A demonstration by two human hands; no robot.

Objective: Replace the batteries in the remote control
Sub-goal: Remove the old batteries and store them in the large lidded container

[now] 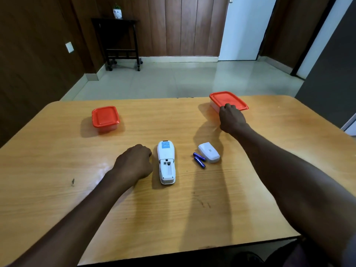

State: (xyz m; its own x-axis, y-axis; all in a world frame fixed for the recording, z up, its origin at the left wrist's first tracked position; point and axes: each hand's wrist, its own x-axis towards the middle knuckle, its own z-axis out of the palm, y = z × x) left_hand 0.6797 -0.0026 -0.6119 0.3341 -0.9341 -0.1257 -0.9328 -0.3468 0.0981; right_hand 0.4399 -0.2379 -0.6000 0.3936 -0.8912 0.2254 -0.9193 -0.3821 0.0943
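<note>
A white remote control lies face down in the middle of the wooden table, its battery bay open and empty. Its white cover lies to the right, with two blue batteries beside it. My left hand rests on the table just left of the remote, fingers curled, holding nothing. My right hand reaches to the far right and grips the near edge of a clear box with a red lid.
A second, smaller clear box with a red lid stands at the far left of the table. Beyond the table's far edge are a tiled floor, a dark wheeled side table and a white door.
</note>
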